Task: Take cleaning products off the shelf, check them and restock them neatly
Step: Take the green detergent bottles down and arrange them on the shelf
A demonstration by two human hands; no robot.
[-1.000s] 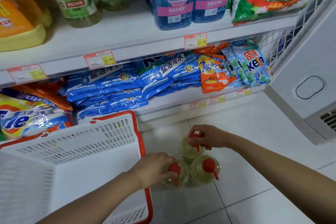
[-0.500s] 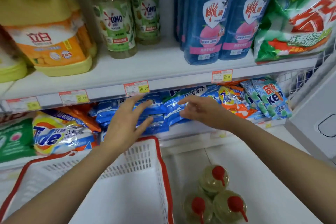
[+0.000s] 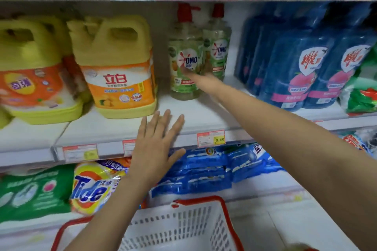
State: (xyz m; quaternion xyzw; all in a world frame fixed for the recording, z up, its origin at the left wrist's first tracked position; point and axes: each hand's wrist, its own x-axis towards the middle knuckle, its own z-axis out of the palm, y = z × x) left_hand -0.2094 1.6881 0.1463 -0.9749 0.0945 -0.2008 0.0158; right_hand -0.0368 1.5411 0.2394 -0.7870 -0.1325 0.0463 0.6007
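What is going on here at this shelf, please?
A person stands at a shop shelf of cleaning products. The right hand reaches to the front OMO bottle on the middle shelf. It is blurred, so I cannot tell if it grips the bottle. The left hand is open, its fingers straight, at the shelf's front edge. A white basket with a red rim sits below.

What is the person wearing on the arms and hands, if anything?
Nothing that shows. The left hand and right hand have no gloves, rings or watch, and both forearms are without sleeves. The right hand is blurred, so a thin ring could be missed.
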